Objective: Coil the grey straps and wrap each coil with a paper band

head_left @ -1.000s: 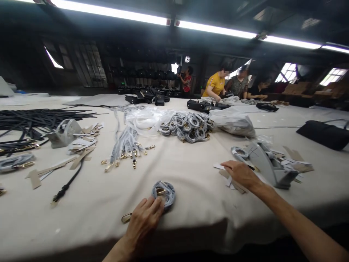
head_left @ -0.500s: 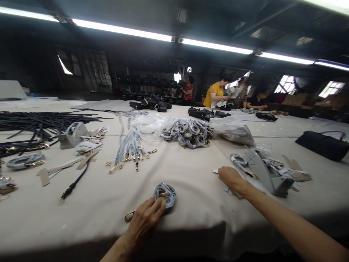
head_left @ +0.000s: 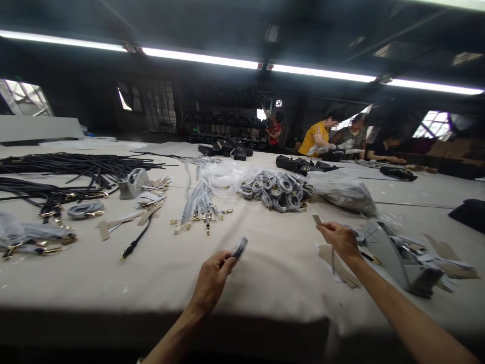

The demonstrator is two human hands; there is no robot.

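While a coiled grey strap (head_left: 240,246) is gripped edge-on between thumb and fingers of the left hand (head_left: 210,278) near the table's (head_left: 273,283) front edge, a small strip (head_left: 317,219) is pinched in the right hand (head_left: 341,240). The coil is judged light, soft and prone to springing loose, its wrapping possibly slippery; it is best clasped across the stacked turns, without crushing. Beside the right forearm, a grey tape dispenser (head_left: 403,263) is noted; farther out, a pile of similar coils (head_left: 278,189) and uncoiled straps (head_left: 199,202) are laid.
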